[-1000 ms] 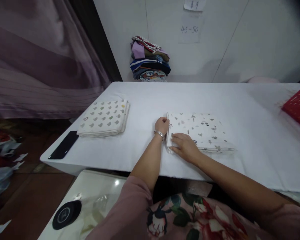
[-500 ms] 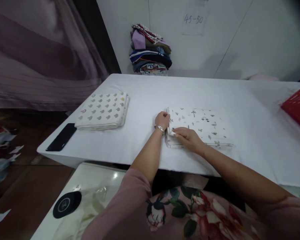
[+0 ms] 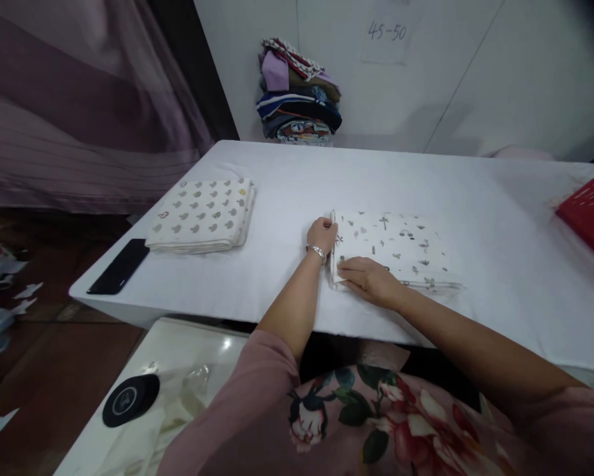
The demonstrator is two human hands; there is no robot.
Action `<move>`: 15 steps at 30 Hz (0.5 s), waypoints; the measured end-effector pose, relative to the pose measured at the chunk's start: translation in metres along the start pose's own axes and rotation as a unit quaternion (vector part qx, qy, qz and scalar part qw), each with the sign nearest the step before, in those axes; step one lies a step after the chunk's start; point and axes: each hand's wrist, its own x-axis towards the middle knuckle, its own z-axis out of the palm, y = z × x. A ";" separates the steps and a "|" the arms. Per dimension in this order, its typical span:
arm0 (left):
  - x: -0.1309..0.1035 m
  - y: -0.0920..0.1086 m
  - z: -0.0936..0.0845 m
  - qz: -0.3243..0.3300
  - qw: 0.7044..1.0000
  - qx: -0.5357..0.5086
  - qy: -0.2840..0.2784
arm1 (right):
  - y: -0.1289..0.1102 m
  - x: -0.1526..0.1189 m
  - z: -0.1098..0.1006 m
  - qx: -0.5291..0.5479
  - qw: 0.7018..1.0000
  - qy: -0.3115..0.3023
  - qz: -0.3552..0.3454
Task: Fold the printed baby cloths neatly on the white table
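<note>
Lying against curled L hand, under half-bent R hand: cloth, grips unclr.

head camera faces forward and down

Left hand: at folded cloth — left edge
Right hand: on its near-left corner
Phone: beside second cloth

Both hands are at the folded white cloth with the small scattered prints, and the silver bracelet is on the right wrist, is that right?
Not quite: the head view shows the silver bracelet on the wrist of the left hand. It and the right hand are indeed at the folded white cloth.
</note>
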 end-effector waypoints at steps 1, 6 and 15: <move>0.000 0.000 0.000 0.002 1.000 0.000 0.002 | 0.001 -0.001 0.001 0.000 1.000 -0.003 0.004; -0.003 0.000 0.000 0.025 0.999 0.020 0.007 | 0.004 -0.004 0.013 -0.030 0.999 0.039 -0.018; -0.003 -0.002 -0.002 0.071 0.996 0.051 -0.015 | -0.008 -0.020 0.037 -0.121 0.992 0.040 0.006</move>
